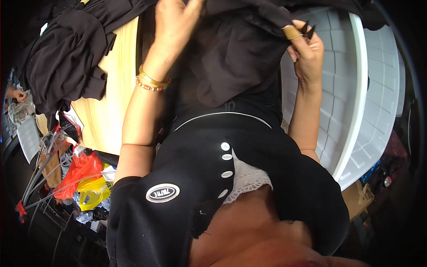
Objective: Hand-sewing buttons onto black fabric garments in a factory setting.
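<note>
A large piece of black cloth [235,58] hangs and bunches across my lap and up to the upper edge. My left hand [173,18] is over its left part, blurred, with the thumb apart and the fingertips cut off by the picture's edge. My right hand [311,49] is closed at the cloth's right edge. Two dark pointed blades, seemingly small thread snips [308,30], stick out between its fingers. One finger wears a tan band [291,32] next to the cloth. Whether these fingers also pinch the cloth is hidden.
On the left, a pale wooden tabletop [111,107] bears a heap of black cloth [62,58]. White plastic tubs [360,89] stand close on my right. Red bags [82,173] and yellow bags [94,194] lie lower left, near thin rods. Another person's hand [18,95] shows far left.
</note>
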### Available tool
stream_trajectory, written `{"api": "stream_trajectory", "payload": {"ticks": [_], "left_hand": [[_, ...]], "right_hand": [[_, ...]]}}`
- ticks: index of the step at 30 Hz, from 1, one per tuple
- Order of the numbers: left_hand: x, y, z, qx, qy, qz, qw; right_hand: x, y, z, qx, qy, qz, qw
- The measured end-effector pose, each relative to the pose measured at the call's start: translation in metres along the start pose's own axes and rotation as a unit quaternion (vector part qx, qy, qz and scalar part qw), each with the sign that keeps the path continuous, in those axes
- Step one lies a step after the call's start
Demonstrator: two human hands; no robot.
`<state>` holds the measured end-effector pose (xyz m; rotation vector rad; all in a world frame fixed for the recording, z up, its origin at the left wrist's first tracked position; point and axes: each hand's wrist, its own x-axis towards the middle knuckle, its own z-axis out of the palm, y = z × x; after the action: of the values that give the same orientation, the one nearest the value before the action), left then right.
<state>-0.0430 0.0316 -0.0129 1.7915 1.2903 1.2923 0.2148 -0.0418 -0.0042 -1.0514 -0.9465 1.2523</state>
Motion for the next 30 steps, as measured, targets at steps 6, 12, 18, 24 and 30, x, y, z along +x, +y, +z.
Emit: {"api": "stream_trajectory", "payload": {"ticks": [6,12,18,24,30], "left_hand": [[-0.002,0.036,0.002,-0.074,-0.042,-0.048,0.995],[-0.048,0.063,0.044,-0.364,-0.238,-0.301,0.849],[-0.021,0.036,0.065,-0.482,-0.156,-0.453,0.734],[-0.042,0.029,0.063,-0.535,-0.155,-0.4,0.728],[-0.043,0.085,0.01,-0.584,-0.029,-0.259,0.768]], "right_hand": [[0.016,-0.012,-0.013,0.293,0.01,0.089,0.952],[0.005,0.001,-0.004,0.364,-0.006,0.128,0.923],[-0.009,-0.005,0.014,0.299,-0.019,0.17,0.939],[-0.005,0.006,0.011,0.246,0.077,0.147,0.955],[-0.006,0.007,0.005,0.257,0.045,0.076,0.962]]}}
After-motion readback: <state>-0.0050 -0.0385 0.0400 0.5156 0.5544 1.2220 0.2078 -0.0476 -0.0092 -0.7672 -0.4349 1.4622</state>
